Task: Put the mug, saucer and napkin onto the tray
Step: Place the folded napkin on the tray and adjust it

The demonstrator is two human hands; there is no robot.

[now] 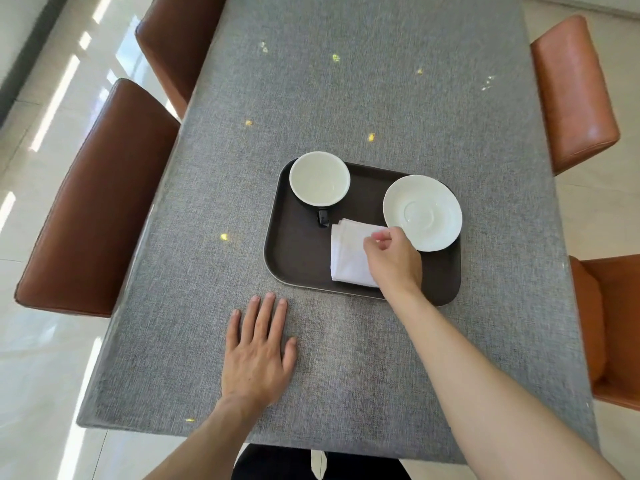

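Observation:
A dark brown tray point(298, 258) lies on the grey table. On its far left corner stands a mug point(319, 178), white inside and black outside, its handle pointing toward me. A white saucer point(422, 213) rests on the tray's far right. A folded white napkin point(348, 254) lies on the tray's near middle. My right hand point(393, 259) is over the napkin's right side, thumb and fingers pinching its far right corner. My left hand point(258, 351) lies flat on the table, fingers spread, just short of the tray's near left corner.
The grey cloth-covered table point(346, 98) stretches away from me. Two brown leather chairs point(100, 199) stand along its left side and orange ones point(575, 95) along its right. Its near edge runs just below my forearms.

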